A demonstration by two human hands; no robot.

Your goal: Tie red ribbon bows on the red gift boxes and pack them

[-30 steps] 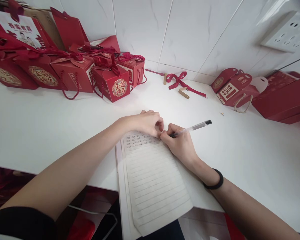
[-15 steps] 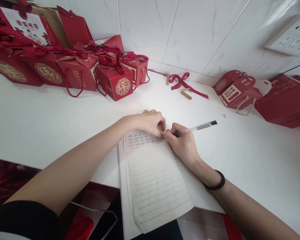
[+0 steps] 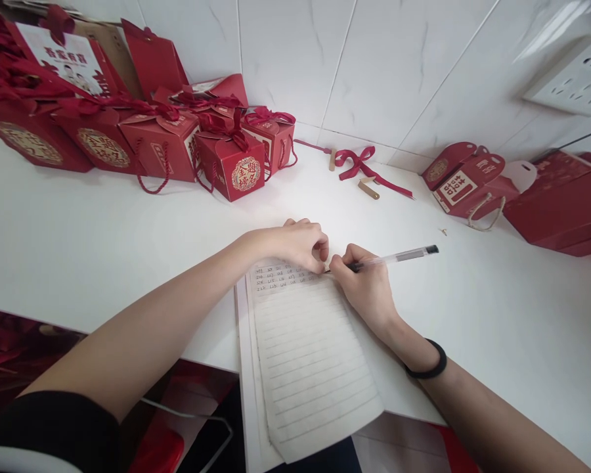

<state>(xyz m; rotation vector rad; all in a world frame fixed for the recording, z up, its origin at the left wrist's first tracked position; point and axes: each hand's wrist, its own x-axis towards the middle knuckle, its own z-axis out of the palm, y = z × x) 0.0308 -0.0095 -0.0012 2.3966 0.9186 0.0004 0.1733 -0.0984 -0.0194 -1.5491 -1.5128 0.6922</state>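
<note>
The white worktop [image 3: 512, 315] runs across the full view and meets a wall of pale, grey-veined tiles [image 3: 288, 59]. A white socket panel [image 3: 571, 79] is mounted on the wall at the upper right. The open, lined notebook [image 3: 320, 368] lies at the front of the worktop, its near end projecting past the edge. Rows of handwritten figures occupy its upper lines.

The left hand [image 3: 300, 244] rests over the top of the page; its fingers are curled, and whether they grip anything cannot be told. The fingers of the right hand [image 3: 367, 282] are closed around the pen [image 3: 408, 254], which slants up to the right, its tip at the written lines. A black band [image 3: 438, 362] encircles the right wrist.

Red boxes [image 3: 160, 148] with bows stand in a group at the back left. A red ribbon [image 3: 357, 161] lies near the wall, with a gold-coloured strip [image 3: 368, 190] beside it. A red carton [image 3: 465, 180] with a pale cord handle stands at the back right. Below the front edge, a white cable [image 3: 187, 414] hangs in a curve.
</note>
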